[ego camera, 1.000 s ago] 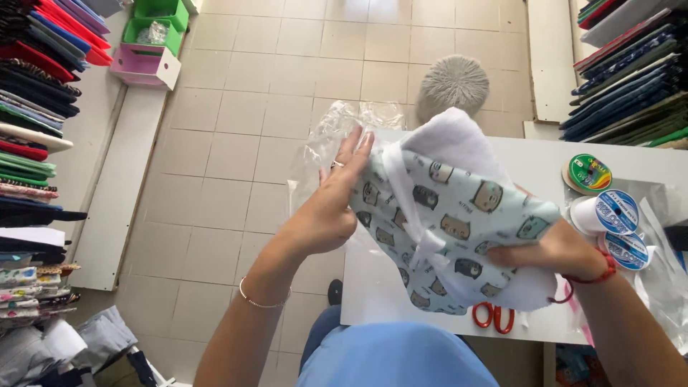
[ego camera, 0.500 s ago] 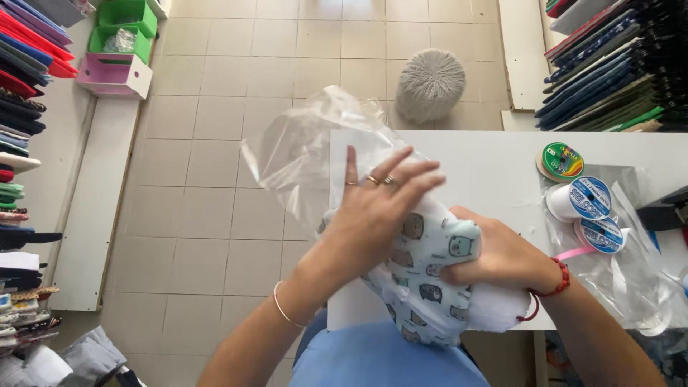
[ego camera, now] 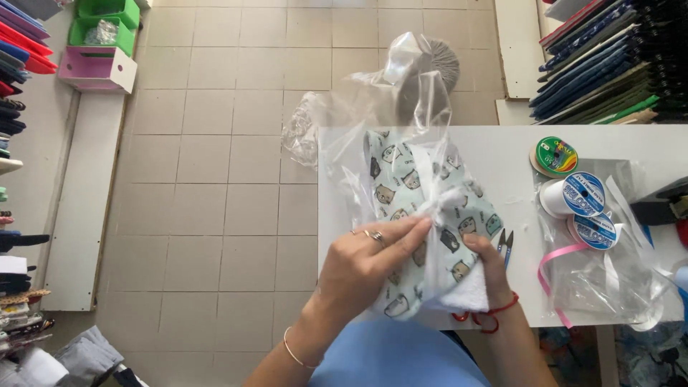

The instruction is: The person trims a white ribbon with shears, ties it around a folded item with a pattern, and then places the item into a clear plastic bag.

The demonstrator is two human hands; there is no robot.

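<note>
Roughly halfway, by the look of it: your folded cloth piece (ego camera: pixel 423 215), pale green with a small animal print and a white fleecy backing, lies on the white table (ego camera: pixel 502 154) with its far end already inside the clear plastic bag (ego camera: pixel 387 107), while the near end, white backing showing, sticks out toward you. What seems left is drawing the bag down over that near part and closing it. Your left hand (ego camera: pixel 369 269) is curled, thumb and fingertips (ego camera: pixel 421 228) pinched together on a gathered bit of the bag's edge over the middle of the cloth. Your right hand (ego camera: pixel 491 269) lies partly under the cloth's near right corner, fingers loosely bent against it; how tightly it grips I cannot tell, since the fabric hides the palm. Small snips (ego camera: pixel 506 244) lie just beside that hand, and thread spools (ego camera: pixel 577 193) sit well apart to the right.
</note>
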